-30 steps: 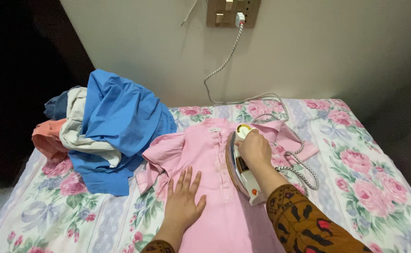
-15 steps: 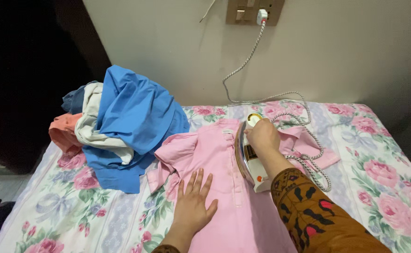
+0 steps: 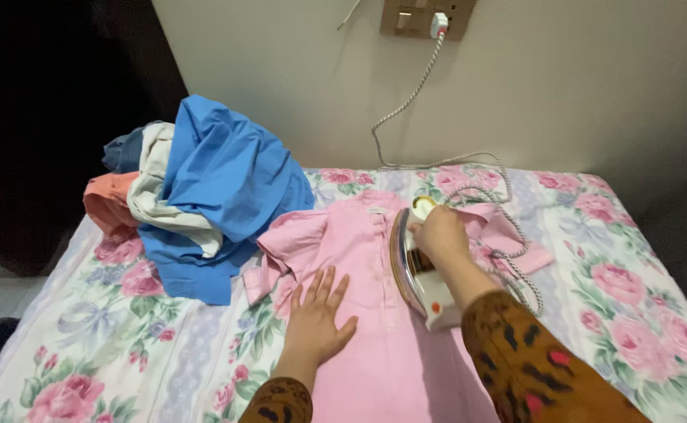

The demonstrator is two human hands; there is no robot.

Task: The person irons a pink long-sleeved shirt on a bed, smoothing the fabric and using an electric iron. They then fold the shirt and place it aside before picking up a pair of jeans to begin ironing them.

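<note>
right hand [image 3: 440, 233]: clenched on iron [image 3: 420, 270] handle, iron under palm | left hand [image 3: 315, 317]: flat, fingers spread, pressing pink shirt [image 3: 367, 313] | shirt beneath both hands, on floral sheet [image 3: 124, 345]

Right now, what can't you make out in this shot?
Head view only:
- Iron handle: covered by the right hand.
- Pink shirt hem: cut off by the bottom edge.
- Clothes under the blue shirt: mostly buried in the pile.
- Dark area left of the bed: too dim.
</note>
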